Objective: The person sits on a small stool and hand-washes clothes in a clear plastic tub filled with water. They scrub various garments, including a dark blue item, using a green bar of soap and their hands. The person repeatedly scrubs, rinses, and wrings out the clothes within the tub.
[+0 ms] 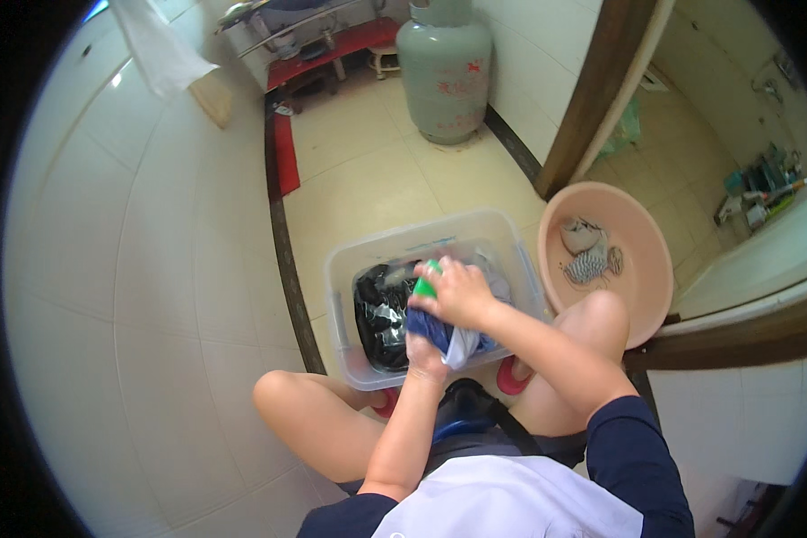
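In front of me a translucent plastic tub [338,327] holds water and wet dark clothes [381,309]. My right hand [460,291] grips a small green block [427,280] over the tub; it looks like soap, but most of it is covered by the fingers. Right below that block is a blue and white cloth [432,328], bunched up. My left hand [426,354] has hold of the cloth from the near side, its fingers partly hidden by the fabric. Paler cloth [495,278] lies at the tub's right side.
A peach basin [560,202] with a grey patterned cloth [587,264] stands right of the tub, close to my knee. Further off are a gas cylinder [446,76] and a low red shelf [336,52]. A tiled wall [170,242] runs along the left, a wooden door frame [605,85] along the right.
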Available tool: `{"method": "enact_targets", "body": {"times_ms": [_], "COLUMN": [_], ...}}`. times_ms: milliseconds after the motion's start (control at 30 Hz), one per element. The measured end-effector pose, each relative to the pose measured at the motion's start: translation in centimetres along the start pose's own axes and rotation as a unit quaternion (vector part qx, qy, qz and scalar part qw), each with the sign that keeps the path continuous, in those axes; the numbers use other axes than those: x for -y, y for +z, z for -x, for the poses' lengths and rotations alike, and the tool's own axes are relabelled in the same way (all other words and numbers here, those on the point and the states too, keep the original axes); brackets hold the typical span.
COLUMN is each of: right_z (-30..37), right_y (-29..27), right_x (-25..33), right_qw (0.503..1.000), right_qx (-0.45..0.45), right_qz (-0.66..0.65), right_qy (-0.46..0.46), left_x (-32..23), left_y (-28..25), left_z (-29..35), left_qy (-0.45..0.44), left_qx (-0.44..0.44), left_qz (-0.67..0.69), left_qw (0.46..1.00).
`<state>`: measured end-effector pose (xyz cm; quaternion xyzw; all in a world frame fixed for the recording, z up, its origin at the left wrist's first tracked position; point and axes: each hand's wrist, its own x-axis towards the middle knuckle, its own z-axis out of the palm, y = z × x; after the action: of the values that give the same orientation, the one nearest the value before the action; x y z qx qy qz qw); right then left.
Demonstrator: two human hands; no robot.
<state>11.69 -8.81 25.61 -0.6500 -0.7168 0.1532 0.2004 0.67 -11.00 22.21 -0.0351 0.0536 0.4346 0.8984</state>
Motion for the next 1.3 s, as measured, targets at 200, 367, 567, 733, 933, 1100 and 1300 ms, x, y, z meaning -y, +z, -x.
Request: {"method": "enact_targets", "body": {"times_ms": [200, 367, 567, 733, 933, 1100, 1300], "right_z": [-2.1, 2.0, 5.2, 3.4, 1.6, 2.0, -1.2], "right_y": [2.0, 1.0, 4.8, 10.7, 9.5, 8.1, 6.5], "right_x": [-1.9, 2.8, -0.1, -5.9, -1.4, 4.0, -2.1], "right_qw": [0.974, 0.979, 0.903, 0.620, 0.572, 0.963, 0.971], "right_qx": [-0.053, -0.181, -0.253, -0.240, -0.219, -0.213, -0.163], "right_qz": [-0.108, -0.098, -0.340, -0.701, -0.757, -0.103, -0.100], "right_qy": [0.193, 0.013, 0.078, 0.258, 0.229, 0.126, 0.143], "left_x": [-1.3, -1.9, -2.6, -0.7, -2.7, -3.7, -2.5], "left_y": [-3.8, -4.7, -2.6, 1.8, -1.7, -6.3, -2.5], "left_z": [-2.4, -2.7, -3.6, -4.0, -4.1, -2.7, -1.7], "left_qy": [-0.091, -0.017, -0.090, -0.177, 0.104, 0.012, 0.001], "left_qx": [-0.103, -0.269, -0.212, -0.186, -0.063, 0.145, -0.122], "left_qz": [-0.042, -0.215, -0.114, -0.129, -0.410, -0.197, -0.195], "left_qw": [0.990, 0.939, 0.967, 0.958, 0.904, 0.970, 0.973]}}
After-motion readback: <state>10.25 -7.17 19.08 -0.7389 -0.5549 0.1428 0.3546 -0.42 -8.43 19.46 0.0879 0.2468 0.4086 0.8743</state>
